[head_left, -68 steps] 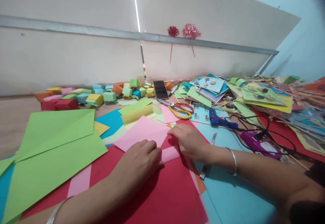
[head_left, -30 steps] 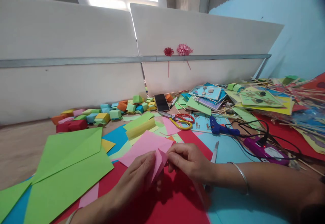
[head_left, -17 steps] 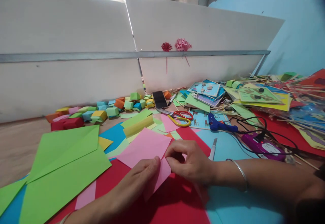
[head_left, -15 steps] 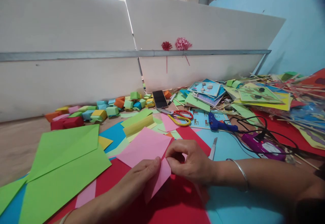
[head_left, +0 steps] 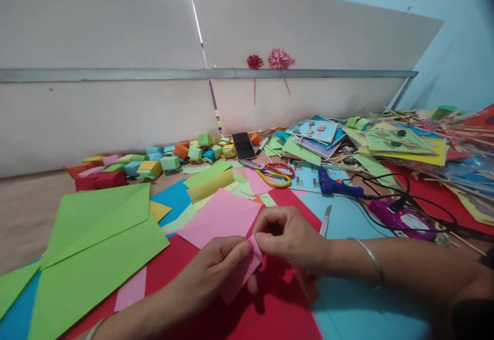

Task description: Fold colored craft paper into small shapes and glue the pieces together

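Over the red paper [head_left: 281, 304], my left hand [head_left: 219, 260] holds a small pink paper piece [head_left: 241, 276] between thumb and fingers. The fingertips of my right hand [head_left: 287, 234] pinch the upper corner of the same piece, beside my left thumb. That corner looks bent over. Behind my left hand lies a larger pink sheet [head_left: 219, 216]. A craft knife [head_left: 325, 220] rests just beyond my right hand, on light blue paper [head_left: 358, 221].
Green sheets [head_left: 104, 247] lie at the left. Folded paper boxes [head_left: 148, 169], a phone [head_left: 243, 146], scissors [head_left: 270, 171], a blue glue gun [head_left: 337, 184] and a purple power strip [head_left: 401, 219] with black cable lie farther back. Cards and sticks crowd the right.
The pink piece's upper corner is now bent over between my fingertips. A fingertip of my left hand now shows beneath the piece. The view has tilted slightly downward.
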Motion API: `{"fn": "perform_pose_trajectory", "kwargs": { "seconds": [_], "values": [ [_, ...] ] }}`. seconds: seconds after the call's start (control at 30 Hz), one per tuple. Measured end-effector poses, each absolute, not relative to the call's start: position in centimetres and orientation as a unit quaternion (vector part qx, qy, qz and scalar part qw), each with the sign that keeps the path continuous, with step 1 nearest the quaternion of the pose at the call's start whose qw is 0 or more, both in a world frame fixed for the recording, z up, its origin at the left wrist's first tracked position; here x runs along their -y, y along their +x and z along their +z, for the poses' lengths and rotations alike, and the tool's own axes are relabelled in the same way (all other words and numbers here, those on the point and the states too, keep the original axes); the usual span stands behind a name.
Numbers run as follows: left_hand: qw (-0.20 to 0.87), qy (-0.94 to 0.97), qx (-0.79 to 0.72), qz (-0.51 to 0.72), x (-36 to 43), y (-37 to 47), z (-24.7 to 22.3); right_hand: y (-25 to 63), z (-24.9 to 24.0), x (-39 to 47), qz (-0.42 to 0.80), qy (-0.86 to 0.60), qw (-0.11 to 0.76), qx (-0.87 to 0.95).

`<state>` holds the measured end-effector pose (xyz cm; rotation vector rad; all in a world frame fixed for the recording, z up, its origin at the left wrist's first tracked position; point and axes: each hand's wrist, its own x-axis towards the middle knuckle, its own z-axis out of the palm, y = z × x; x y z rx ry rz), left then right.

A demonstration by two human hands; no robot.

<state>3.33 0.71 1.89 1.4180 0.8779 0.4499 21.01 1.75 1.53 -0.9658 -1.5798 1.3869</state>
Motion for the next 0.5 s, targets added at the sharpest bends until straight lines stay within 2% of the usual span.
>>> {"fn": "perform_pose_trajectory", "kwargs": {
  "seconds": [0.3, 0.5],
  "values": [
    [0.603, 0.637, -0.435, 0.202, -0.36, 3.61, 1.68, 21.15, 1.95, -2.05, 0.549, -0.397, 0.366, 0.638],
    [0.627, 0.629, -0.419, 0.19, -0.28, 3.53, 1.32, 21.03, 1.79, -1.93, 0.438, -0.415, 0.363, 0.71]
  ]
}}
